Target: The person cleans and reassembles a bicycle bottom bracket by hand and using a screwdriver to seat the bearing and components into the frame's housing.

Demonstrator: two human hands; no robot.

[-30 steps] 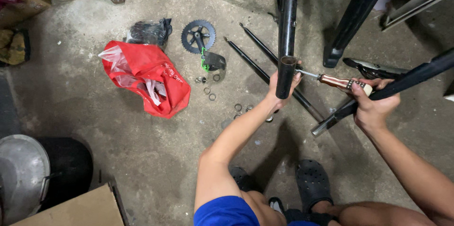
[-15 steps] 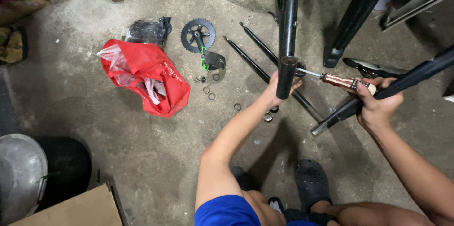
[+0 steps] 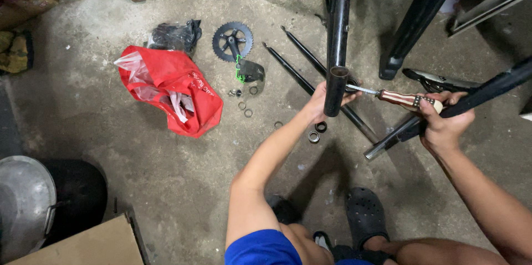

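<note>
Barely shifted since the earlier frame: right hand (image 3: 440,123) with the screwdriver (image 3: 399,98) a touch further right and lower, shaft tip still at the open end of the black frame tube (image 3: 336,85). Left hand (image 3: 323,103) still wrapped behind that tube's lower end, fingers closed on it; right hand clenched tight round the striped wooden handle, beside a slanting black tube (image 3: 487,90). Unmoved on the concrete floor (image 3: 166,165): red plastic bag (image 3: 177,90), black chainring (image 3: 233,40), small metal rings (image 3: 314,136).
</note>
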